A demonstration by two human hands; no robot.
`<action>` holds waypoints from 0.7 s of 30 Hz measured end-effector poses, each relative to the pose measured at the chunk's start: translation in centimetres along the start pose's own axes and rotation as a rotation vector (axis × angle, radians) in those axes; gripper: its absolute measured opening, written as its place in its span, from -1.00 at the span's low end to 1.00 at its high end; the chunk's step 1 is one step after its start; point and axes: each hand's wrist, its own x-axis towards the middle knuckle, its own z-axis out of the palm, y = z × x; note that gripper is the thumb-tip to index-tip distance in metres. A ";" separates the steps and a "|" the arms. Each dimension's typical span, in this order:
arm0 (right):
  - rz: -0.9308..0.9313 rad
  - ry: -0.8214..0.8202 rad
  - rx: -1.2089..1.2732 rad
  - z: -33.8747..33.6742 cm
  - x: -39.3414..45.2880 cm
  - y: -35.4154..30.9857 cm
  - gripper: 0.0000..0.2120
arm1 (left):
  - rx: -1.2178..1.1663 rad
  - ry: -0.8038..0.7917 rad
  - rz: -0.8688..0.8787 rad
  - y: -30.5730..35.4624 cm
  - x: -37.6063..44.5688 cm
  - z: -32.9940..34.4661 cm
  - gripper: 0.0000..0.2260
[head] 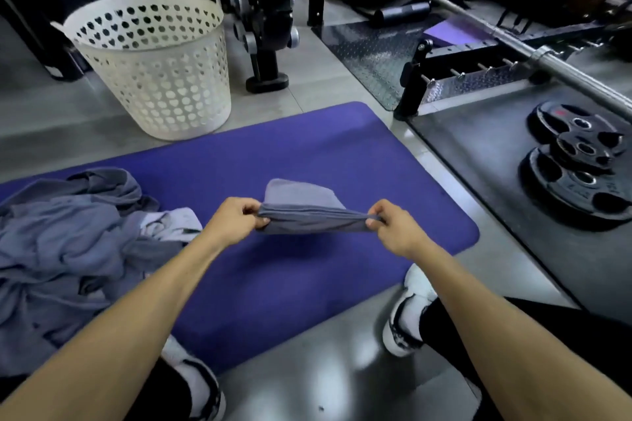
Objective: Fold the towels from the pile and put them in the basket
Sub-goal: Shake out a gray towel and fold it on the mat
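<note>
While both arms reach forward over the purple foam exercise mat [307, 154], the left hand [232, 220] and the right hand [396, 227] hold a folded grey-blue cloth towel [307, 212] stretched between them. Each hand pinches one end of the layered near edge — thumb and curled fingers closed on the fabric — so the edge runs taut from hand to hand, just above the mat. The far part of the towel rises in a soft rounded hump behind that edge.

To the left, a rumpled pile of grey-blue towels [68, 236] lies partly on the mat and partly off its left side, well apart from the held towel. Beyond the mat's far left corner stands a white plastic laundry basket [154, 79] with heart-shaped holes and loop handles, upright on the grey tiled floor; what lies inside it cannot be told.

White-and-black sneakers show at the near edge of the mat — one [410, 311] under the right forearm, another [195, 379] under the left. On the right, black iron weight plates [578, 161] rest stacked on a dark rubber floor panel, with a steel barbell [513, 41] running diagonally behind them.
</note>
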 end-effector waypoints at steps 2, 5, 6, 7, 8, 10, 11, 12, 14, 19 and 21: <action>0.027 -0.084 0.037 1.1 -1.6 1.2 -0.92 | 0.060 -0.081 -0.040 -2.2 -1.4 0.8 -0.98; 0.091 -0.189 0.080 4.0 -5.4 3.5 -0.85 | 0.065 -0.209 -0.113 -5.9 -5.4 3.1 -0.83; 0.121 -0.199 0.118 4.6 -6.1 4.0 -0.83 | 0.024 -0.222 -0.138 -6.2 -6.5 3.6 -0.84; 0.149 -0.213 0.146 5.2 -6.7 4.5 -0.82 | -0.013 -0.231 -0.160 -6.4 -7.4 4.0 -0.87; 0.169 -0.222 0.150 5.5 -7.0 4.7 -0.82 | -0.041 -0.240 -0.173 -6.4 -7.8 4.2 -0.87; 0.214 -0.235 0.184 6.3 -7.0 5.3 -0.81 | -0.075 -0.252 -0.202 -6.9 -8.1 4.6 -0.86; 0.235 -0.238 0.202 6.8 -6.9 5.6 -0.81 | -0.088 -0.247 -0.220 -7.1 -8.2 4.9 -0.87; 0.258 -0.240 0.213 7.2 -6.6 6.0 -0.81 | -0.092 -0.245 -0.237 -7.6 -8.1 5.2 -0.87; 0.307 -0.220 0.222 8.0 -5.4 6.4 -0.82 | -0.103 -0.219 -0.275 -8.1 -7.2 5.7 -0.89; 0.319 -0.035 0.187 10.0 0.2 6.9 -0.82 | -0.181 -0.017 -0.320 -9.0 -2.5 6.9 -0.97; 0.326 0.060 0.168 10.6 2.9 6.6 -0.84 | -0.176 0.057 -0.331 -10.0 0.3 7.4 -0.96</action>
